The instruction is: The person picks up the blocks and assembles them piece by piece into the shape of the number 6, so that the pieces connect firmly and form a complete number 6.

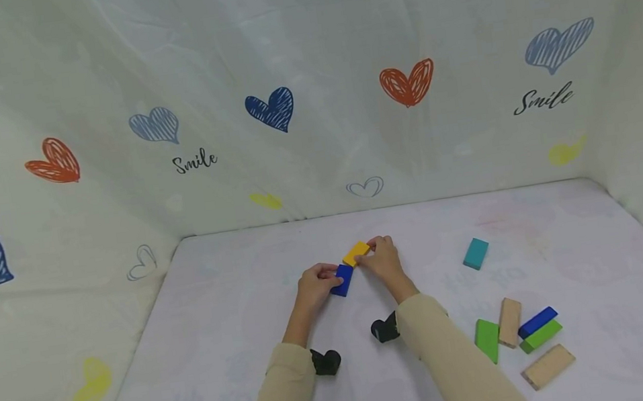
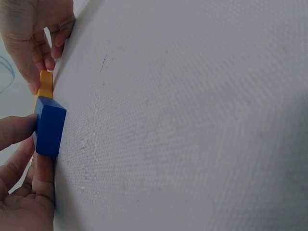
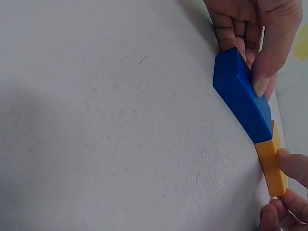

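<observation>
A blue block (image 1: 342, 280) and a yellow block (image 1: 355, 253) lie end to end at an angle on the white table, near its middle. My left hand (image 1: 316, 289) holds the blue block, thumb on its near side and fingers at its far end. With thumb and fingers my right hand (image 1: 383, 259) pinches the yellow block from the right. In the right wrist view the blue block (image 3: 243, 96) meets the yellow block (image 3: 272, 163) at a corner. The left wrist view shows the blue block (image 2: 50, 126) in front, partly hiding the yellow one (image 2: 45, 83).
A teal block (image 1: 476, 254) lies to the right. Closer in on that side are a green triangular block (image 1: 487, 340), two wooden blocks (image 1: 510, 322), and a blue block (image 1: 537, 322) against a green block (image 1: 542, 336). A heart-printed curtain (image 1: 351, 149) stands behind the table.
</observation>
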A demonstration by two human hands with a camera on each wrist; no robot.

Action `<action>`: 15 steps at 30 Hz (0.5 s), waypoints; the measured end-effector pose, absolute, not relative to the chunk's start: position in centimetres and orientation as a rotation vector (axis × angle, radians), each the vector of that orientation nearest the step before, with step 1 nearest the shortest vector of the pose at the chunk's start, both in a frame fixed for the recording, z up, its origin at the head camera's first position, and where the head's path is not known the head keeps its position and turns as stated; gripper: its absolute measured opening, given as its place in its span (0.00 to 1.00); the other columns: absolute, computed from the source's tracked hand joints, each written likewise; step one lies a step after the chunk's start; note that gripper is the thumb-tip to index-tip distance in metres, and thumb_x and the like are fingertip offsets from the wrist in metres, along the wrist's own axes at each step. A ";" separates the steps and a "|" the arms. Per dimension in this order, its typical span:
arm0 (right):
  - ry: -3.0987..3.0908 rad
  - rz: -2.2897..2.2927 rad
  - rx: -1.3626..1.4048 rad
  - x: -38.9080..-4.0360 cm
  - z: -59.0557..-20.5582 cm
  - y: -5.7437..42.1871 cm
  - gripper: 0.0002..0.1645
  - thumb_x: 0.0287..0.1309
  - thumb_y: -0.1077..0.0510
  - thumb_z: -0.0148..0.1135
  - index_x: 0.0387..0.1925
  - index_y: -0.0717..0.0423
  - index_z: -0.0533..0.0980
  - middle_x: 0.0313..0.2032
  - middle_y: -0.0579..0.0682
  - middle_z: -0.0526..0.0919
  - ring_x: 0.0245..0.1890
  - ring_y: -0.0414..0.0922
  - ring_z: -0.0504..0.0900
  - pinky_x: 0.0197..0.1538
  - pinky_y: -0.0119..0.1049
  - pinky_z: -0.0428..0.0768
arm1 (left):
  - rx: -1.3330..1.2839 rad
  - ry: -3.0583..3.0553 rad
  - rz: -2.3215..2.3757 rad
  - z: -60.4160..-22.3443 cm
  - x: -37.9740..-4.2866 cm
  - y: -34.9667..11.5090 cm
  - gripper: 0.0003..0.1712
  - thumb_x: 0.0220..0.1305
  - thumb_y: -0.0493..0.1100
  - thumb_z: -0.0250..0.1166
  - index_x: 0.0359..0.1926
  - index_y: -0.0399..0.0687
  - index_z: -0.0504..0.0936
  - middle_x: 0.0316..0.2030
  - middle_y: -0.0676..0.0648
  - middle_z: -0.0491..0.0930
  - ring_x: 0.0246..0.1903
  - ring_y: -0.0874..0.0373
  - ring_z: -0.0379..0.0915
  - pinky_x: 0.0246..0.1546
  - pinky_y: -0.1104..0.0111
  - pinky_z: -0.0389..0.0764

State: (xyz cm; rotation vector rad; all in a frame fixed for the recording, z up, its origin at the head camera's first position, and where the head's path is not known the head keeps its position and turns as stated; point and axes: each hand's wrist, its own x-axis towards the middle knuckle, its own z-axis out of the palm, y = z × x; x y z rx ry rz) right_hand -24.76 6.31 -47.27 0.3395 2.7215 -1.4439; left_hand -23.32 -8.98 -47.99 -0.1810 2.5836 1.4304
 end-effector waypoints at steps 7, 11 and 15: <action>2.730 -1.437 0.336 -24.9 -47.5 6.3 0.26 0.54 0.56 0.65 0.49 0.69 0.70 0.46 0.61 0.68 0.45 0.52 0.69 0.52 0.43 0.72 | -0.181 2.553 1.477 -48.0 -23.3 -9.1 0.15 0.53 0.38 0.67 0.44 0.42 0.81 0.30 0.49 0.75 0.30 0.59 0.69 0.32 0.72 0.69; 2.715 -1.445 0.344 -24.8 -47.4 6.3 0.27 0.54 0.56 0.64 0.50 0.69 0.69 0.47 0.61 0.68 0.46 0.52 0.69 0.53 0.43 0.72 | -0.178 2.553 1.477 -48.0 -23.4 -9.1 0.15 0.54 0.38 0.67 0.44 0.42 0.81 0.30 0.49 0.75 0.30 0.59 0.69 0.32 0.72 0.69; 2.708 -1.451 0.345 -24.8 -47.4 6.3 0.27 0.54 0.56 0.64 0.50 0.69 0.69 0.48 0.61 0.68 0.46 0.52 0.70 0.54 0.44 0.72 | -0.177 2.553 1.470 -48.1 -23.4 -9.1 0.15 0.54 0.39 0.67 0.44 0.42 0.81 0.31 0.49 0.75 0.31 0.59 0.69 0.33 0.72 0.70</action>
